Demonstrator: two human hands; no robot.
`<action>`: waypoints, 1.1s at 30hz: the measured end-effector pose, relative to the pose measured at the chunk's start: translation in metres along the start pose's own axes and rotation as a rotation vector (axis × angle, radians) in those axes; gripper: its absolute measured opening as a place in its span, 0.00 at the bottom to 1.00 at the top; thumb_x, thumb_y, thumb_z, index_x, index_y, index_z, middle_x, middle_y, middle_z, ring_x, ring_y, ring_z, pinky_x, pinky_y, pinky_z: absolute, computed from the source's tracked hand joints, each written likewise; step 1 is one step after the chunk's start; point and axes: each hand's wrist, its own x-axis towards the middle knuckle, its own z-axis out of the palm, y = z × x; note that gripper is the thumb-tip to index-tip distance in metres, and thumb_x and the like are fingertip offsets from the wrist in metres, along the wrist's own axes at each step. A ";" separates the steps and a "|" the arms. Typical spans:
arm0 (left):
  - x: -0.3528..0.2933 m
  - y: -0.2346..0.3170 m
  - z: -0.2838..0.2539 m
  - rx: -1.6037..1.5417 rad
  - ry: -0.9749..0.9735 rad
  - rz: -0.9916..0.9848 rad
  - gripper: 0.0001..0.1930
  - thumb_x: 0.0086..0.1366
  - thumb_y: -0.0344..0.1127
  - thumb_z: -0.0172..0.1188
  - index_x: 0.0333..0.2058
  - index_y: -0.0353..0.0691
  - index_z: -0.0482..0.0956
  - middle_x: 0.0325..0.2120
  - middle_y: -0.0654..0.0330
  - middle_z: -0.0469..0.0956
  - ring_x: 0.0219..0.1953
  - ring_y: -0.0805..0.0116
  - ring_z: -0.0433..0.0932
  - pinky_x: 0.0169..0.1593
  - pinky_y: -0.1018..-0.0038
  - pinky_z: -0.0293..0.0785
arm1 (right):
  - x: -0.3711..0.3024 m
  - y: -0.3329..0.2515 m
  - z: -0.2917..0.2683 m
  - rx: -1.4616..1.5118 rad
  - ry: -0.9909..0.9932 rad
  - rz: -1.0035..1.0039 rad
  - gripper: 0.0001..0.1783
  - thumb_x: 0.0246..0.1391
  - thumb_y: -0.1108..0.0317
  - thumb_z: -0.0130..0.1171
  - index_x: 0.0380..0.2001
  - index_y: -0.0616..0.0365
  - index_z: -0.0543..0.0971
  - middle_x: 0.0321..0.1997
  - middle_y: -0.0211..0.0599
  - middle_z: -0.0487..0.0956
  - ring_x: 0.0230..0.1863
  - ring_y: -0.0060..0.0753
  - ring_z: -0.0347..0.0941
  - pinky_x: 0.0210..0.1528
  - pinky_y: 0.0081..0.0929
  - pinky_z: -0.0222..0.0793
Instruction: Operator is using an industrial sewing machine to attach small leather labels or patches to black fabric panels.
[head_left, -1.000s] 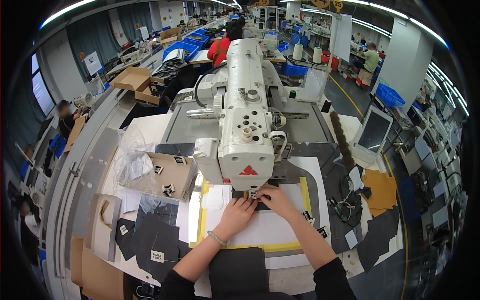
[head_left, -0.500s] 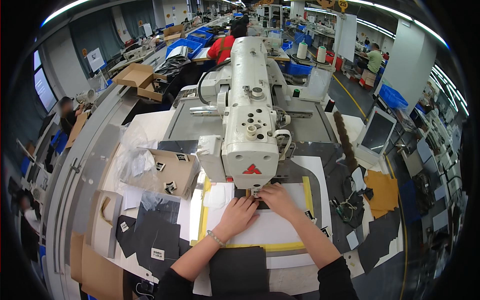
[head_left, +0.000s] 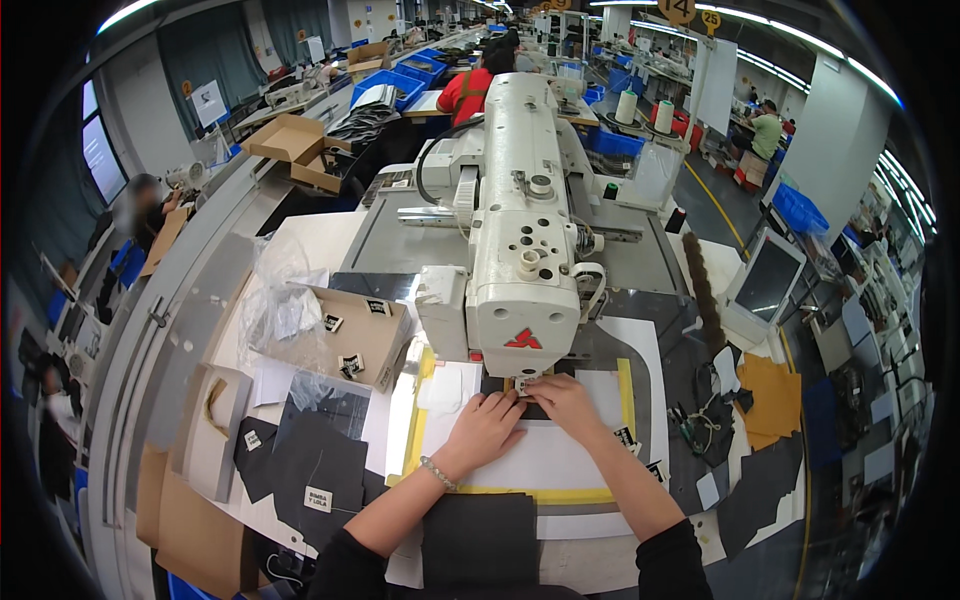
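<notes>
Both hands are below the head of a large white sewing machine (head_left: 515, 310). My left hand (head_left: 486, 425) lies palm down with fingers stretched out, its fingertips at the edge of a dark fabric piece (head_left: 492, 384). My right hand (head_left: 563, 402) is bent in a pinch at a small pale label (head_left: 522, 383), right under the machine head; its fingertips partly cover the label. Beneath both wrists lies a white sheet (head_left: 560, 462) framed in yellow tape (head_left: 540, 496). A dark fabric panel (head_left: 480, 540) lies nearest me, between my forearms.
On the left are an open cardboard box (head_left: 345, 335) with several labels, a clear plastic bag (head_left: 275, 290) and labelled dark pieces (head_left: 325, 470). To the right lie cut threads with small snips (head_left: 690, 425), orange-brown sheets (head_left: 768, 400) and a screen (head_left: 765, 275). Thread cones (head_left: 626, 107) stand behind.
The whole view has shifted a little, so the machine and table sit further right. My hands stay at the label under the machine head, the right fingers slightly lower and more bent.
</notes>
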 end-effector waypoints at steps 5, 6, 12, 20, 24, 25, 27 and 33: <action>0.000 0.001 0.000 0.007 0.011 -0.002 0.22 0.60 0.45 0.60 0.50 0.40 0.74 0.51 0.57 0.74 0.50 0.62 0.70 0.49 0.66 0.64 | 0.002 -0.004 0.000 -0.008 0.005 -0.009 0.09 0.46 0.75 0.64 0.34 0.56 0.82 0.38 0.34 0.82 0.39 0.41 0.77 0.43 0.33 0.74; 0.000 0.001 0.000 0.006 0.026 0.012 0.23 0.59 0.45 0.60 0.50 0.39 0.74 0.50 0.55 0.74 0.49 0.62 0.71 0.49 0.66 0.65 | 0.002 -0.004 0.000 -0.014 0.000 -0.006 0.09 0.46 0.76 0.63 0.34 0.56 0.82 0.38 0.35 0.82 0.39 0.41 0.77 0.43 0.34 0.74; 0.003 0.003 0.000 0.001 0.031 0.042 0.24 0.59 0.45 0.60 0.50 0.36 0.72 0.49 0.54 0.74 0.47 0.62 0.71 0.48 0.67 0.64 | 0.003 -0.004 0.001 -0.038 -0.025 0.017 0.09 0.47 0.76 0.62 0.35 0.57 0.82 0.40 0.37 0.81 0.39 0.43 0.76 0.43 0.34 0.74; 0.014 0.015 0.002 0.024 -0.108 -0.050 0.27 0.58 0.50 0.61 0.49 0.36 0.71 0.49 0.52 0.74 0.49 0.60 0.70 0.49 0.67 0.63 | 0.009 -0.006 -0.006 -0.026 -0.020 0.061 0.08 0.48 0.72 0.64 0.34 0.52 0.83 0.35 0.31 0.81 0.38 0.37 0.75 0.45 0.34 0.70; 0.015 0.019 0.003 0.038 -0.092 -0.096 0.30 0.57 0.51 0.61 0.50 0.34 0.70 0.49 0.51 0.74 0.49 0.60 0.70 0.49 0.67 0.63 | 0.006 -0.008 -0.028 -0.230 -0.046 -0.104 0.06 0.47 0.67 0.65 0.32 0.49 0.83 0.36 0.25 0.81 0.38 0.29 0.74 0.46 0.33 0.59; 0.014 0.020 0.004 0.058 -0.064 -0.099 0.30 0.57 0.51 0.61 0.51 0.34 0.70 0.49 0.51 0.74 0.50 0.60 0.69 0.48 0.67 0.63 | 0.003 -0.008 -0.031 -0.275 -0.091 -0.123 0.06 0.47 0.65 0.65 0.31 0.48 0.83 0.37 0.23 0.81 0.38 0.26 0.74 0.46 0.33 0.56; 0.011 0.021 0.007 0.043 -0.070 -0.122 0.31 0.57 0.51 0.61 0.52 0.34 0.69 0.50 0.51 0.73 0.51 0.59 0.69 0.49 0.67 0.62 | 0.000 -0.014 -0.036 -0.345 -0.107 -0.165 0.07 0.47 0.65 0.64 0.32 0.49 0.82 0.39 0.24 0.81 0.39 0.26 0.73 0.46 0.33 0.56; 0.009 0.019 0.007 0.029 0.003 -0.094 0.33 0.57 0.50 0.61 0.55 0.34 0.67 0.50 0.52 0.72 0.50 0.60 0.69 0.50 0.67 0.62 | -0.009 -0.030 -0.034 -0.415 -0.050 -0.163 0.12 0.48 0.66 0.63 0.38 0.52 0.79 0.43 0.26 0.79 0.42 0.27 0.72 0.47 0.33 0.57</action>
